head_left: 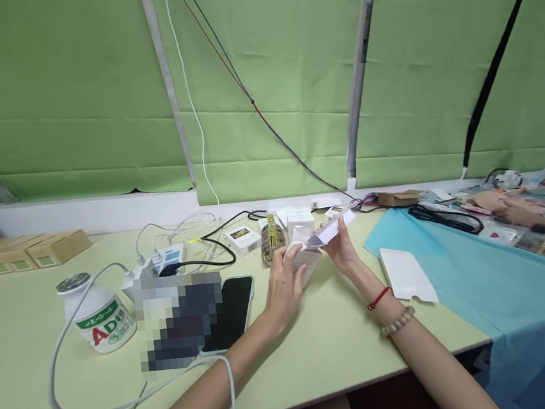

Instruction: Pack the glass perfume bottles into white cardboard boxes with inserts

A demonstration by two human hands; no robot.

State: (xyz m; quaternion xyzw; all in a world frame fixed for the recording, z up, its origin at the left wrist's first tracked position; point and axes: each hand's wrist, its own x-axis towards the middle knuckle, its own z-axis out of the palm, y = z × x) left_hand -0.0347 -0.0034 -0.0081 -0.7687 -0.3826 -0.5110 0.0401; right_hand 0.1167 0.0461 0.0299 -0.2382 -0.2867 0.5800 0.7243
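Note:
My left hand is closed around a small white cardboard box with fine print on its side. A folded white cardboard piece is pinched in my right hand, against the upper end of the box. Whether this piece is a flap of the box or separate, I cannot tell. Just behind my left hand stand a gold-coloured bottle and a round patterned jar. Another white box is behind the one I hold. To the right lies a flat white card.
A white bottle, a phone and a looping white cable are on the left. Brown boxes line the back left. A blue cloth covers the right side, where another person's arms reach in.

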